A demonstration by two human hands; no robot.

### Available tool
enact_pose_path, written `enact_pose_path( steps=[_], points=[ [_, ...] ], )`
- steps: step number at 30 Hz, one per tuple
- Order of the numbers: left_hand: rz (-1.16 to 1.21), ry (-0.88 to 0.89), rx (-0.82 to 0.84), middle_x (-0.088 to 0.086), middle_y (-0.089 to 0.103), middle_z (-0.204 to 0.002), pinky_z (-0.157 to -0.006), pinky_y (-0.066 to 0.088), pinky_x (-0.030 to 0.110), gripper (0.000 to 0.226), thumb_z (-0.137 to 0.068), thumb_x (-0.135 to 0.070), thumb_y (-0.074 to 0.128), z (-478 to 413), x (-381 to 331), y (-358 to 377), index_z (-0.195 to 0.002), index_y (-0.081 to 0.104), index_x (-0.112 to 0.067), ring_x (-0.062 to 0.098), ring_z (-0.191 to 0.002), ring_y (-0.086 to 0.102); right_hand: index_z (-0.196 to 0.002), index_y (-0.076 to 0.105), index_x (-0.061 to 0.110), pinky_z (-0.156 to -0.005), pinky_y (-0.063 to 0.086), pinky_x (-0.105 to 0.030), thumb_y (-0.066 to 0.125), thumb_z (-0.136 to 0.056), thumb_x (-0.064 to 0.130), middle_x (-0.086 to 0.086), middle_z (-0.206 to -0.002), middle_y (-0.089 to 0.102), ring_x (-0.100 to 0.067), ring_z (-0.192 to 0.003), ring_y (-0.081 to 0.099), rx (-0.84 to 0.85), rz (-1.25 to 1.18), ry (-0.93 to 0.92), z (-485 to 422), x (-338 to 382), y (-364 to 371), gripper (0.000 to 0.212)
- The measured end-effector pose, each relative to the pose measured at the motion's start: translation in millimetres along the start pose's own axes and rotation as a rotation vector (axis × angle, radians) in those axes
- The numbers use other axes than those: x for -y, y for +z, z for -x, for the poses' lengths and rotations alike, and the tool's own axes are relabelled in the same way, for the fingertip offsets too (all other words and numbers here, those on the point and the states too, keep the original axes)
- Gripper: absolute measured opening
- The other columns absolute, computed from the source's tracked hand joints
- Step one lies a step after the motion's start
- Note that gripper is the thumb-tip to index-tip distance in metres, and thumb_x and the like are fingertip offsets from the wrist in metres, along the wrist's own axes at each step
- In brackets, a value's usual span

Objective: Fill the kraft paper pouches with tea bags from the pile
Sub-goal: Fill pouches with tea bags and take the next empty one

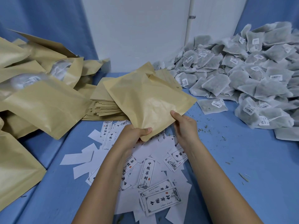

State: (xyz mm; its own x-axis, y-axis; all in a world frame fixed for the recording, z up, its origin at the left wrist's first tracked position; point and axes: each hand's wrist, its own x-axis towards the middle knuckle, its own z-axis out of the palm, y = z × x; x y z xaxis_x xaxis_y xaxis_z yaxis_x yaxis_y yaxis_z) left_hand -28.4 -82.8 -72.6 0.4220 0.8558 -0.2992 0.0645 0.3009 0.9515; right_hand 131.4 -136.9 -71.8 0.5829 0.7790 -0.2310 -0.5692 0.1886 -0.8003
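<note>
A kraft paper pouch [145, 97] is held tilted above the blue table, its near corner toward me. My left hand [135, 135] grips that near corner, thumb on top. My right hand [184, 125] pinches the pouch's right lower edge, thumb against the paper. A large pile of grey-white tea bags [242, 75] with small barcode tags fills the right side. A flat stack of empty kraft pouches [103, 105] lies just behind the held pouch.
Puffy kraft pouches [40, 88] are heaped on the left. Printed paper labels [150, 173] and blank slips are scattered under my forearms. Loose tea crumbs [223, 138] dot the blue table [242, 175]. A white wall panel [137, 33] stands behind.
</note>
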Motion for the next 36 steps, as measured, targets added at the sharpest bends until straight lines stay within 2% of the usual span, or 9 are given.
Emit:
enact_pose_path(
  steps=[7,12,16,20,22,24,27,31,36],
  points=[
    [-0.059,-0.027,-0.019,0.006,0.072,-0.082,-0.082,0.052,0.035,0.017,-0.076,-0.007,0.076,-5,4,-8,-0.091,0.068,-0.007,0.021,-0.075,0.064,-0.086,0.066,-0.002,-0.087,0.050,-0.026,0.067,-0.083,-0.002,-0.013,-0.101,0.070,-0.021,-0.083,0.064,-0.023,0.025,-0.002,-2,0,-2,0.004],
    [-0.089,-0.044,0.024,0.002,0.072,-0.079,-0.059,0.053,0.022,0.019,-0.077,-0.007,0.074,-4,2,-8,-0.095,0.068,-0.008,0.012,-0.066,0.066,-0.080,0.065,0.003,-0.067,0.055,-0.015,0.065,-0.085,-0.002,-0.003,-0.080,0.071,-0.007,-0.069,0.069,-0.063,-0.029,-0.060,-6,4,-7,0.007],
    [-0.302,-0.124,0.085,0.006,0.069,-0.069,-0.053,0.052,0.023,0.014,-0.086,-0.015,0.068,11,-12,-16,-0.092,0.067,-0.001,0.015,-0.057,0.064,-0.084,0.062,0.002,-0.080,0.055,-0.021,0.062,-0.087,-0.004,-0.006,-0.086,0.069,-0.012,-0.078,0.068,-0.024,-0.010,-0.012,-7,6,-8,0.007],
    [-0.994,0.064,-0.664,0.015,0.066,-0.086,-0.062,0.042,0.030,0.047,-0.092,-0.047,0.050,7,-55,-58,-0.091,0.065,-0.003,0.031,-0.077,0.059,-0.089,0.059,0.001,-0.077,0.056,-0.019,0.054,-0.092,-0.002,-0.010,-0.092,0.067,-0.014,-0.082,0.066,0.086,-0.011,0.010,-12,26,-16,0.007],
    [-0.977,0.371,-0.853,0.019,0.064,-0.102,-0.069,0.039,0.035,0.053,-0.092,-0.051,0.045,-12,-87,-65,-0.099,0.064,-0.002,0.037,-0.093,0.057,-0.093,0.060,0.000,-0.075,0.056,-0.020,0.051,-0.093,-0.001,-0.011,-0.093,0.068,-0.015,-0.080,0.067,0.154,0.020,0.019,-14,36,-24,0.009],
    [-0.828,0.491,-0.692,0.019,0.059,-0.120,-0.084,0.043,0.040,0.058,-0.092,-0.051,0.048,-43,-115,-62,-0.118,0.057,0.000,0.037,-0.111,0.053,-0.094,0.062,0.002,-0.071,0.057,-0.025,0.051,-0.093,0.002,-0.010,-0.088,0.069,-0.017,-0.075,0.068,0.175,0.041,0.022,-14,41,-30,0.012],
    [-0.648,0.309,-0.401,0.013,0.054,-0.131,-0.099,0.042,0.040,0.071,-0.090,-0.059,0.046,-89,-133,-51,-0.131,0.049,-0.001,0.029,-0.119,0.052,-0.095,0.065,0.007,-0.064,0.058,-0.028,0.053,-0.093,0.006,-0.007,-0.084,0.071,-0.018,-0.071,0.069,0.203,0.079,0.036,-12,43,-32,0.012],
    [-0.843,0.145,-0.339,0.008,0.058,-0.112,-0.077,0.036,0.029,0.061,-0.088,-0.055,0.054,-112,-111,-51,-0.117,0.060,-0.002,0.028,-0.104,0.056,-0.095,0.066,0.010,-0.062,0.057,-0.031,0.053,-0.092,0.007,-0.006,-0.085,0.073,-0.019,-0.073,0.070,0.182,0.115,0.014,-15,42,-32,0.014],
    [-0.616,0.255,-0.268,-0.005,0.067,-0.083,-0.061,0.038,0.018,0.025,-0.083,-0.040,0.068,-100,-93,-50,-0.083,0.075,-0.015,0.009,-0.074,0.056,-0.086,0.068,0.017,-0.062,0.053,-0.028,0.055,-0.093,0.022,-0.001,-0.078,0.071,-0.012,-0.065,0.067,0.040,0.370,-0.117,-22,37,-36,0.015]
  ],
)
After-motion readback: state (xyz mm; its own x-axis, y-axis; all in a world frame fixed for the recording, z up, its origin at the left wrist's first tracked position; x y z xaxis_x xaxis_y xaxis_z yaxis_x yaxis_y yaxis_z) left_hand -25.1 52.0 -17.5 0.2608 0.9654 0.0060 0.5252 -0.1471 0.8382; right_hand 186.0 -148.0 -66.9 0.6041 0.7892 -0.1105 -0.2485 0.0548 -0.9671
